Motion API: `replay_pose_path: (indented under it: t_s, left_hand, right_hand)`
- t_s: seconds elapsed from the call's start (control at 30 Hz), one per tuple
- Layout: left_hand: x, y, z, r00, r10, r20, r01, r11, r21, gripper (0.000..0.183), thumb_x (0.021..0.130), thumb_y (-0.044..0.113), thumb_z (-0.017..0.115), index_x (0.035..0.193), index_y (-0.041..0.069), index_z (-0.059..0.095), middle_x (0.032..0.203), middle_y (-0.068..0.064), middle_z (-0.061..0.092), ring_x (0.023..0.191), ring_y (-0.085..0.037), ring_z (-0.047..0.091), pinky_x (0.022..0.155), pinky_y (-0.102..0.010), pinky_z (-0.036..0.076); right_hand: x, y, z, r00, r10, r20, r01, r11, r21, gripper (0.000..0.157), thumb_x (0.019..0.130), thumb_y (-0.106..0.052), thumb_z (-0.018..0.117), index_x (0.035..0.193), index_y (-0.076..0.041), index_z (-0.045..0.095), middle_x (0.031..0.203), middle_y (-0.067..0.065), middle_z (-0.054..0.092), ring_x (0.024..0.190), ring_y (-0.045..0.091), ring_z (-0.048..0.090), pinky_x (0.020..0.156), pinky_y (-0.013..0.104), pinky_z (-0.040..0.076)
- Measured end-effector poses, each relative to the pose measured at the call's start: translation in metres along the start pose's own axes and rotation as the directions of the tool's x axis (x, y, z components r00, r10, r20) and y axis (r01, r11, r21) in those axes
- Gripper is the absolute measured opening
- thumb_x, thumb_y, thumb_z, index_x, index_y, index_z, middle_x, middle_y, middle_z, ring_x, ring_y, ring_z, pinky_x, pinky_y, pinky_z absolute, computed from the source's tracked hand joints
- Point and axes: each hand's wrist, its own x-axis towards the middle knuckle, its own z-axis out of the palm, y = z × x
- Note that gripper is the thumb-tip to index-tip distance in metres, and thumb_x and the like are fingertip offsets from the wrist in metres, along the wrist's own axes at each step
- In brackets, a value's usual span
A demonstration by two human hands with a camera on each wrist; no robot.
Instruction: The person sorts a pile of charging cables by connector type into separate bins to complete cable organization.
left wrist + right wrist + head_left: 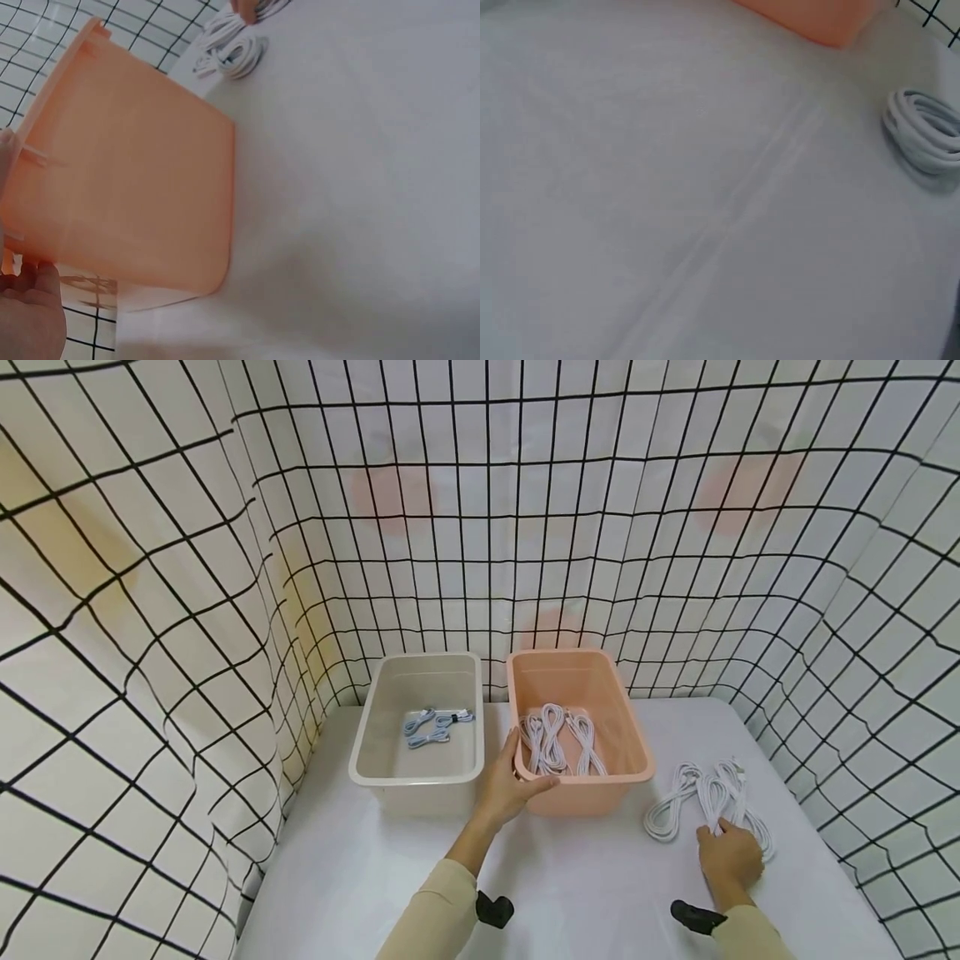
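Note:
My left hand point(504, 789) grips the front left corner of the orange bin point(588, 781), thumb along the front rim, fingers on the left side. Inside that bin lie several coiled white cables point(553, 739). To the right, on the table, several more coiled white cables lie fanned out. My right hand point(731, 857) pinches the near end of the middle white cable point(713, 795), between a left coil point(663, 817) and a right coil point(759, 835). In the right wrist view only a white coil point(926, 133) and the orange bin's edge show; the hand is out of sight.
A beige bin point(416, 782) stands left of the orange one, holding small light-blue cables point(429, 737). Black wire mesh point(487, 518) walls the back and sides. The white table point(585, 885) extends in front of both bins.

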Motion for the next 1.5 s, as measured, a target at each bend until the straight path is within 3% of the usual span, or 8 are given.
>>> replay_pose_path:
  t_s: [0.13, 0.4, 0.7, 0.83, 1.1, 1.33, 1.5]
  left_hand:
    - [0.0, 0.0, 0.0, 1.0, -0.013, 0.0, 0.013, 1.0, 0.004, 0.118, 0.078, 0.024, 0.094, 0.167, 0.016, 0.018, 0.164, -0.001, 0.034, 0.141, -0.018, 0.045, 0.108, -0.032, 0.044]
    - [0.002, -0.001, -0.001, 1.0, 0.003, -0.003, -0.003, 1.0, -0.021, 0.118, 0.078, 0.023, 0.094, 0.167, 0.017, 0.017, 0.166, -0.001, 0.031, 0.143, -0.017, 0.041, 0.113, -0.036, 0.039]
    - [0.002, -0.001, 0.0, 1.0, 0.009, 0.006, -0.008, 1.0, -0.03, 0.119, 0.079, 0.023, 0.093, 0.167, 0.014, 0.014, 0.168, -0.002, 0.027, 0.146, -0.017, 0.037, 0.114, -0.035, 0.036]
    - [0.0, -0.001, 0.0, 1.0, -0.002, 0.004, 0.003, 1.0, -0.024, 0.119, 0.079, 0.023, 0.094, 0.167, 0.015, 0.014, 0.167, -0.001, 0.027, 0.146, -0.017, 0.037, 0.113, -0.035, 0.037]
    - [-0.003, 0.001, -0.001, 1.0, -0.025, -0.001, 0.025, 1.0, -0.006, 0.119, 0.078, 0.024, 0.094, 0.168, 0.015, 0.015, 0.167, -0.001, 0.029, 0.144, -0.017, 0.04, 0.111, -0.034, 0.04]
    - [-0.002, 0.0, -0.002, 1.0, -0.016, -0.008, 0.016, 1.0, 0.013, 0.119, 0.079, 0.028, 0.094, 0.167, 0.015, 0.016, 0.167, -0.001, 0.028, 0.145, -0.019, 0.039, 0.113, -0.036, 0.038]
    - [0.0, -0.003, -0.002, 1.0, -0.005, 0.006, 0.005, 1.0, -0.009, 0.118, 0.08, 0.028, 0.093, 0.167, 0.014, 0.015, 0.168, -0.001, 0.026, 0.146, -0.019, 0.037, 0.113, -0.035, 0.039]
  right_hand:
    - [0.008, -0.001, -0.01, 0.99, 0.104, 0.099, -0.111, 0.991, 0.069, 0.048, 0.094, -0.018, 0.066, 0.134, 0.007, 0.061, 0.133, 0.035, 0.057, 0.118, 0.061, 0.043, 0.094, 0.066, 0.033]
    - [0.011, 0.002, -0.015, 0.99, 0.13, 0.062, -0.141, 0.965, 0.221, 0.046, 0.093, -0.018, 0.067, 0.135, 0.003, 0.064, 0.135, 0.034, 0.056, 0.124, 0.058, 0.039, 0.096, 0.064, 0.031]
    - [0.019, -0.012, -0.03, 0.997, 0.077, 0.005, -0.076, 0.964, 0.257, 0.045, 0.094, -0.019, 0.069, 0.134, 0.0, 0.066, 0.137, 0.034, 0.056, 0.123, 0.058, 0.04, 0.094, 0.064, 0.031]
    - [0.025, -0.02, -0.039, 0.999, 0.048, 0.018, -0.051, 0.968, 0.246, 0.045, 0.094, -0.021, 0.069, 0.134, -0.002, 0.066, 0.138, 0.033, 0.056, 0.123, 0.058, 0.04, 0.093, 0.065, 0.032]
    - [0.036, -0.041, -0.057, 0.998, -0.067, -0.014, 0.068, 0.975, 0.211, 0.042, 0.092, -0.019, 0.072, 0.129, 0.0, 0.069, 0.132, 0.034, 0.059, 0.117, 0.061, 0.045, 0.087, 0.064, 0.035]
    - [0.046, -0.074, -0.076, 0.987, -0.141, 0.071, 0.125, 0.972, 0.198, 0.043, 0.096, -0.021, 0.068, 0.134, 0.0, 0.067, 0.134, 0.028, 0.061, 0.129, 0.054, 0.045, 0.103, 0.065, 0.034]
    - [0.052, -0.107, -0.089, 0.977, -0.195, 0.09, 0.173, 0.963, 0.205, 0.044, 0.098, -0.025, 0.066, 0.135, -0.002, 0.067, 0.133, 0.026, 0.064, 0.131, 0.05, 0.048, 0.105, 0.064, 0.037]
